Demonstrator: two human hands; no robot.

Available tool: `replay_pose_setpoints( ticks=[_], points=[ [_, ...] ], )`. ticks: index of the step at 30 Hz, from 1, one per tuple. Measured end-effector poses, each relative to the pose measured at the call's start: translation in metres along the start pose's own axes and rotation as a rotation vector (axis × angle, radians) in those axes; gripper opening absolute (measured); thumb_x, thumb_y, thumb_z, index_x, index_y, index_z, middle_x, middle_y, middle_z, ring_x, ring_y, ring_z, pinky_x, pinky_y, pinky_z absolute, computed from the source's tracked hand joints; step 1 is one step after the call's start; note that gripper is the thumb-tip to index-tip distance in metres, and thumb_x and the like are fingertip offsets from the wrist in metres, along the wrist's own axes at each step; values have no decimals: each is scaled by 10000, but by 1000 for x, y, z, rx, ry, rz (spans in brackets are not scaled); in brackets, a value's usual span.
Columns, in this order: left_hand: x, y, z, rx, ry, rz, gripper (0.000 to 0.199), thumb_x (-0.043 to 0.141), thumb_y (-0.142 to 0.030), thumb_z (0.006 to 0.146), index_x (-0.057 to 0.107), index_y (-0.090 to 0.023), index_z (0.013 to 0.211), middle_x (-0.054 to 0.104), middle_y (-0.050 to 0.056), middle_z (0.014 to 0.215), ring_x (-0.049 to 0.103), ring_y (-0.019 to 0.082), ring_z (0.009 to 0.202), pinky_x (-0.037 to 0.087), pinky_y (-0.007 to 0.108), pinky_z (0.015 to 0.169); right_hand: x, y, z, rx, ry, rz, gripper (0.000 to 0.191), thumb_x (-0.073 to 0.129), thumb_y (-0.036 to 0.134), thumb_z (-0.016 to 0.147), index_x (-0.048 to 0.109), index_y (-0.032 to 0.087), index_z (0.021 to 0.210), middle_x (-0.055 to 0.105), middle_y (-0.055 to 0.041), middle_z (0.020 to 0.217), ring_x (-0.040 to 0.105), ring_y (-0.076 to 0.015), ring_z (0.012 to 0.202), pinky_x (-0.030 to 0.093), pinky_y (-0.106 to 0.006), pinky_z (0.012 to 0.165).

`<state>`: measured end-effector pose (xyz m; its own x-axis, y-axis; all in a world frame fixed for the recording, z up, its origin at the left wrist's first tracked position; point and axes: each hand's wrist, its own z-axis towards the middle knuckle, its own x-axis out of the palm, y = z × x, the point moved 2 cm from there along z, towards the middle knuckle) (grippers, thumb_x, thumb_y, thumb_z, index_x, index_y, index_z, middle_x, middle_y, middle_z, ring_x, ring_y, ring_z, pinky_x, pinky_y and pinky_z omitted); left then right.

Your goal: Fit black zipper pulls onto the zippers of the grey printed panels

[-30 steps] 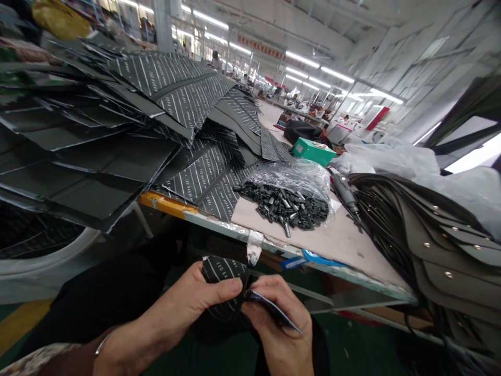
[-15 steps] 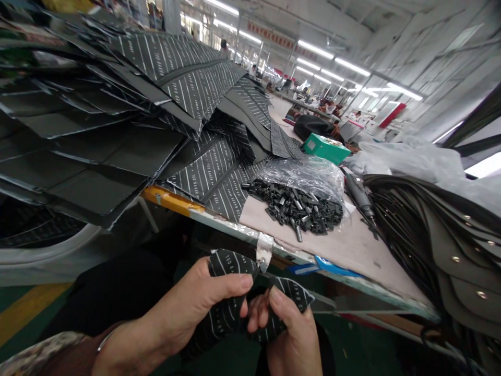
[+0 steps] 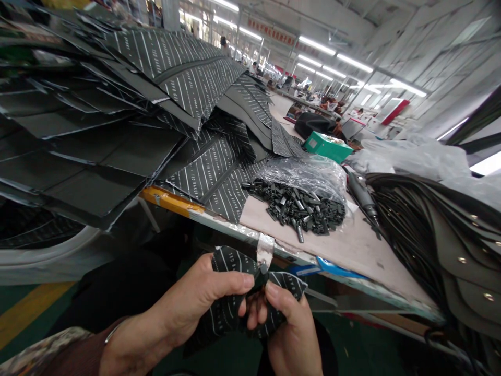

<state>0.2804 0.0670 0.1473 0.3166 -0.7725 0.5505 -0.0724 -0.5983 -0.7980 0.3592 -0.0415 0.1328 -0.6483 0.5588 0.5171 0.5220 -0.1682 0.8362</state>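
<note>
A dark lining fabric piece (image 3: 234,261) with white stripes and lettering is bunched between my two hands, below the table's front edge. My left hand (image 3: 207,290) is closed on its left part, thumb pressed on top. My right hand (image 3: 291,318) pinches the right part, thumb up and fingers curled under. Between my thumbs, the fabric comes up to a small metal piece (image 3: 264,268) hanging under white tape (image 3: 265,244) on the table edge. Whether fabric and metal touch I cannot tell. The fabric's underside is hidden by my fingers.
On the table lies a plastic bag of small black metal parts (image 3: 301,209), with a green box (image 3: 327,147) behind. A grey power tool (image 3: 362,193) lies right of it. Striped fabric panels (image 3: 188,78) are heaped at left; dark flaps with studs (image 3: 446,235) at right.
Both hands have shifted slightly, the right one a little leftward, and the fabric's right corner has moved left toward the metal piece. The grips look the same.
</note>
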Motion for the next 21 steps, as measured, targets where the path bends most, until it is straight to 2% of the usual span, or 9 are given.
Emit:
replay_pose_setpoints(
  ticks=[7,21],
  points=[
    [1,-1,3,2,26,-20,297,663,-347,776,638,-143,560,693,88,618,606,189,582,429,287,609,-1,1,1,-2,3,3,359,675,361,815,688,166,514,670,-45,532,624,-159,557,496,-238,585],
    [1,-4,4,20,-5,35,311,666,-368,773,626,-155,551,679,82,601,594,190,571,436,295,605,0,3,5,-10,11,14,364,667,350,829,689,157,521,706,-60,560,627,-153,547,500,-240,595]
  ],
)
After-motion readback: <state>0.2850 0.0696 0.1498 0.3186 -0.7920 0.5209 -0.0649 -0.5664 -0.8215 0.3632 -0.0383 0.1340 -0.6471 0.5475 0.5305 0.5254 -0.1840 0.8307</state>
